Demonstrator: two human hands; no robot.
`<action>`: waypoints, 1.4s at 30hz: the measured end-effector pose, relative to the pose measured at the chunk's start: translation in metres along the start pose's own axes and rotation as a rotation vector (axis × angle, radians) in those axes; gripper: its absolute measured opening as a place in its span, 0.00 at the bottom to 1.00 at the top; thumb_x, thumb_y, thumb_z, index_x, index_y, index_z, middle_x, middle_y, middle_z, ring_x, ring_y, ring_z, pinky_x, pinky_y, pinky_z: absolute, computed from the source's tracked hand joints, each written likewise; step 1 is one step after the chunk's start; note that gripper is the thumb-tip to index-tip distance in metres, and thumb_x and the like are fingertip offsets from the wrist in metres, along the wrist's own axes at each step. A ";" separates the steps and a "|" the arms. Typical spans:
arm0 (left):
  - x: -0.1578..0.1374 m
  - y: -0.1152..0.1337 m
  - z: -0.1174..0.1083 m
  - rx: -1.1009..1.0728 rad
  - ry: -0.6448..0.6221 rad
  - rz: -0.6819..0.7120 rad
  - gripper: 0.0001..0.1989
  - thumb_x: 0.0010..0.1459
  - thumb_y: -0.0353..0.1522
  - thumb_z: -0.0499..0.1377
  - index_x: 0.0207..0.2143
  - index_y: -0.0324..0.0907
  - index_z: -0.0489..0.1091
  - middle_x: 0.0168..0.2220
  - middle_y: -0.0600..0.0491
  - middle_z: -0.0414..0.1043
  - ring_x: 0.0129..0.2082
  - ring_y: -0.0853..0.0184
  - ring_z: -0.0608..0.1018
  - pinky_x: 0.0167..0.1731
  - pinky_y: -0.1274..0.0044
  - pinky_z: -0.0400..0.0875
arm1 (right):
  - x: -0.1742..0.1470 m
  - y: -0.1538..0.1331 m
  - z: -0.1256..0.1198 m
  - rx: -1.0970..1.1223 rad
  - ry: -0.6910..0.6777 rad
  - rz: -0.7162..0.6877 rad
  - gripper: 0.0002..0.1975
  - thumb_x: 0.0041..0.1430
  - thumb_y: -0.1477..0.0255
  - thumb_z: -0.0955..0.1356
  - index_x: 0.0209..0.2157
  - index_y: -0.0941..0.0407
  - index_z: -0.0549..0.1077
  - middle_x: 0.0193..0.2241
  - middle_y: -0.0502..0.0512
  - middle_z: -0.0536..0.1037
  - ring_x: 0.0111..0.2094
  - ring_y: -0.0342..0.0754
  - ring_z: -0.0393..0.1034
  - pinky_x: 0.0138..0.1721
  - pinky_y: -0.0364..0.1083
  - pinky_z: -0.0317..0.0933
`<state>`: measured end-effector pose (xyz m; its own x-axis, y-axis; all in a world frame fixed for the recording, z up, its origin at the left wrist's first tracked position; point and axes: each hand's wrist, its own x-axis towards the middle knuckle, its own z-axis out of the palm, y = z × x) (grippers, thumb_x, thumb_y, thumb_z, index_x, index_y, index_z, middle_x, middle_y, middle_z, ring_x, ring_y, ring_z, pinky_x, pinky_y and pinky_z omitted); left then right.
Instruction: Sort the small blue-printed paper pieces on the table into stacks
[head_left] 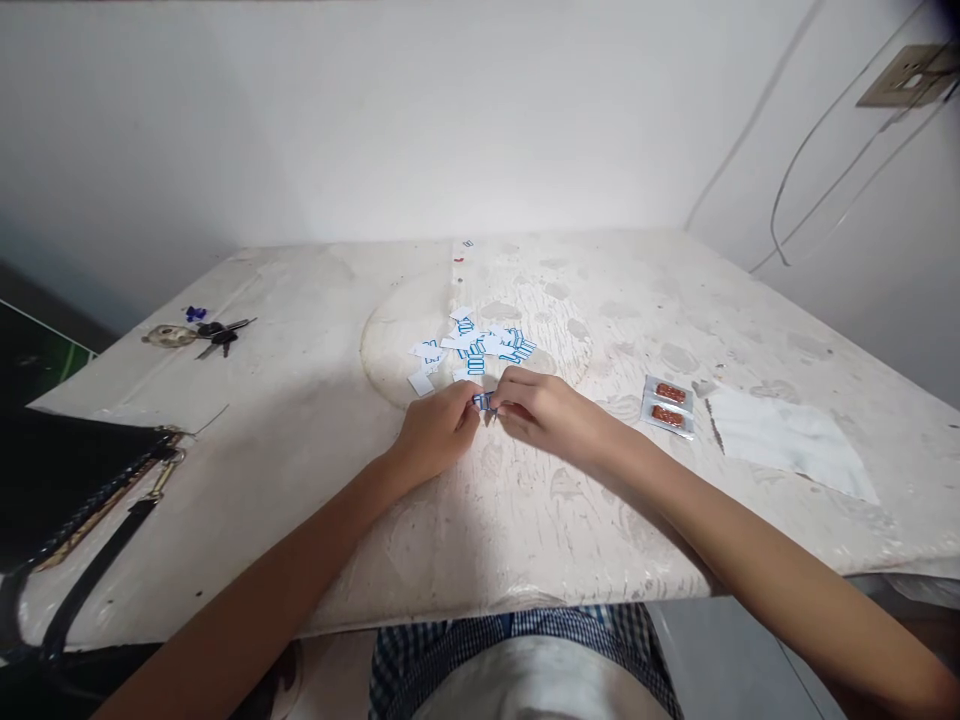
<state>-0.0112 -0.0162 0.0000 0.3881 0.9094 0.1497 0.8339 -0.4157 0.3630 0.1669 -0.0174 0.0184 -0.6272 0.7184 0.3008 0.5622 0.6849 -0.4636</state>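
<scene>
A small white paper piece with blue lines (485, 401) is pinched between my two hands, just above the table. My left hand (439, 428) grips its left end with thumb and fingers closed. At its right end, the fingers of my right hand (546, 408) are closed on it too. Right beyond my hands lies a loose pile of similar white paper pieces (475, 342), several printed with blue outlines and others plain. My fingers hide part of the held piece, so its full shape cannot be seen.
Keys (222, 336) lie on the left of the plastic-covered table (420, 540), near a black bag (82, 480). To the right are a blister pack with reddish-brown tablets (669, 406) and a white cloth or paper sheet (787, 440). A wall socket (907, 76) has hanging cables.
</scene>
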 end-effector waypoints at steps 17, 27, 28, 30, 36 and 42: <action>-0.001 -0.001 0.006 0.075 0.026 0.022 0.11 0.60 0.33 0.42 0.36 0.43 0.63 0.33 0.56 0.70 0.29 0.70 0.71 0.25 0.78 0.57 | -0.001 -0.004 0.005 -0.086 0.045 0.045 0.08 0.57 0.75 0.58 0.35 0.59 0.67 0.36 0.56 0.65 0.27 0.41 0.59 0.26 0.42 0.52; 0.000 0.000 0.007 0.085 0.035 -0.010 0.12 0.60 0.34 0.43 0.38 0.43 0.63 0.34 0.56 0.71 0.30 0.70 0.71 0.26 0.78 0.58 | -0.001 0.007 -0.012 0.203 0.134 0.118 0.08 0.51 0.79 0.60 0.31 0.57 0.69 0.27 0.51 0.70 0.27 0.41 0.63 0.29 0.42 0.56; -0.001 0.000 0.008 0.084 0.037 -0.006 0.12 0.60 0.34 0.43 0.38 0.43 0.63 0.34 0.56 0.71 0.30 0.70 0.71 0.26 0.78 0.58 | -0.001 0.008 -0.012 0.202 0.152 0.105 0.09 0.50 0.80 0.60 0.30 0.57 0.70 0.29 0.52 0.70 0.28 0.42 0.63 0.29 0.42 0.57; -0.001 -0.001 0.008 0.087 0.045 0.004 0.12 0.60 0.34 0.43 0.38 0.44 0.63 0.34 0.57 0.71 0.30 0.70 0.71 0.26 0.78 0.58 | -0.001 0.010 -0.012 0.200 0.178 0.105 0.10 0.50 0.80 0.60 0.28 0.57 0.72 0.32 0.53 0.69 0.30 0.42 0.63 0.30 0.42 0.57; 0.000 -0.003 0.010 0.097 0.066 0.021 0.11 0.60 0.34 0.43 0.38 0.44 0.63 0.33 0.57 0.71 0.30 0.70 0.71 0.27 0.78 0.57 | 0.001 0.007 -0.016 0.486 0.169 0.310 0.12 0.50 0.80 0.58 0.27 0.59 0.71 0.25 0.51 0.71 0.26 0.41 0.65 0.29 0.43 0.58; 0.000 -0.002 0.008 0.093 0.043 0.018 0.12 0.60 0.34 0.42 0.38 0.43 0.63 0.34 0.56 0.71 0.29 0.70 0.71 0.26 0.78 0.58 | 0.002 0.002 -0.013 0.857 0.116 0.450 0.07 0.49 0.72 0.65 0.33 0.58 0.68 0.22 0.50 0.70 0.22 0.42 0.66 0.23 0.43 0.60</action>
<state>-0.0099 -0.0154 -0.0086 0.3879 0.9008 0.1951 0.8606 -0.4298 0.2732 0.1734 -0.0130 0.0290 -0.3668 0.9303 0.0066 0.1243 0.0561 -0.9907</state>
